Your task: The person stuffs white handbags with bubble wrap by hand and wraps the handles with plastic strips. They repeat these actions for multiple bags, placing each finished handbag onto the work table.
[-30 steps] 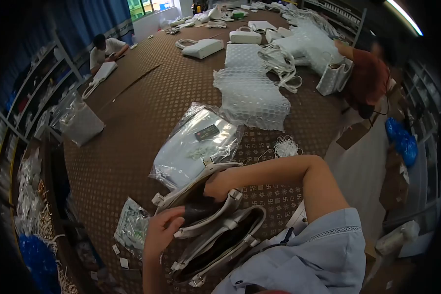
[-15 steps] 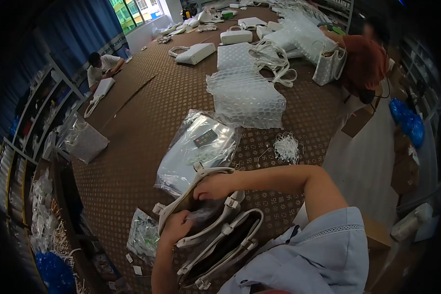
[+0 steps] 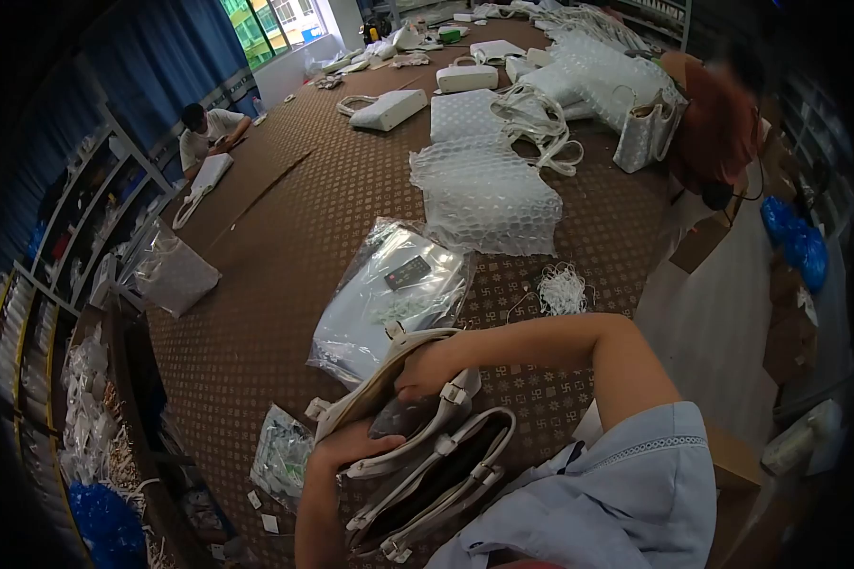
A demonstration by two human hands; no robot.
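A white handbag (image 3: 375,387) with buckled straps stands at the near edge of the table, its mouth held wide. My left hand (image 3: 359,443) grips its near-left rim, thumb stretched along the edge and the other fingers hidden. My right hand (image 3: 427,368) reaches into the opening from the right with curled fingers; the fingertips are out of sight, so what they hold cannot be made out. Clear plastic (image 3: 403,417) shows inside, below that hand. Right against this bag, nearer my body, is a second white handbag (image 3: 436,488) with a dark, open interior.
Beyond the bags lies a clear plastic-wrapped package (image 3: 389,294) with a dark label. Also on the patterned table are a bundle of white strings (image 3: 562,289), bubble wrap (image 3: 489,199) and a plastic packet (image 3: 283,450). Two other people sit at the far left and far right.
My left thumb now stretches further right across the bag's rim. My right hand stays inside the opening. The whole view has shifted slightly.
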